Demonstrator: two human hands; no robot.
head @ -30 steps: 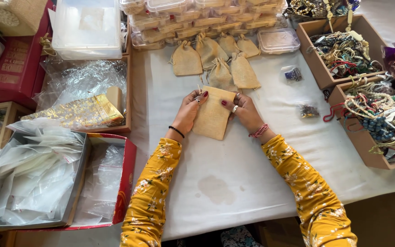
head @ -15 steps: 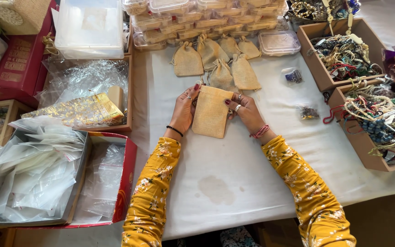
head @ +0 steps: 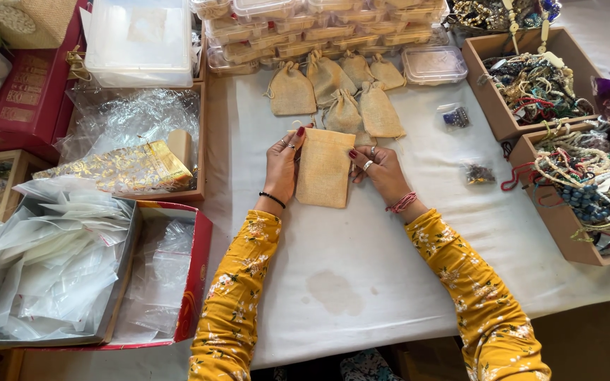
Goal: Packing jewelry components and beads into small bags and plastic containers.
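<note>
On the white cloth of the table, right before me, I have a small tan burlap pouch lying flat, its mouth turned away from me toward the heap of like pouches farther back. My left hand pinches the pouch's left edge near the top, fingers closed on the cloth; my right hand has its fingertips pressed on the right edge near the top, thumb and fingers closed on that side too. So both my grips are shut on the same pouch, one at each upper corner, and it rests on the table between them. I judge I am at the stage of opening or squaring the mouth of the pouch, though whether the drawstring is loose I cannot tell from this angle. What comes next, as I see it, calls for drawing the two top corners apart evenly so the mouth opens without the cloth bunching. Two small clear packets of dark beads lie just to my right, and open cardboard boxes of beaded strings stand beyond them; stacked clear plastic tubs line the far edge.
</note>
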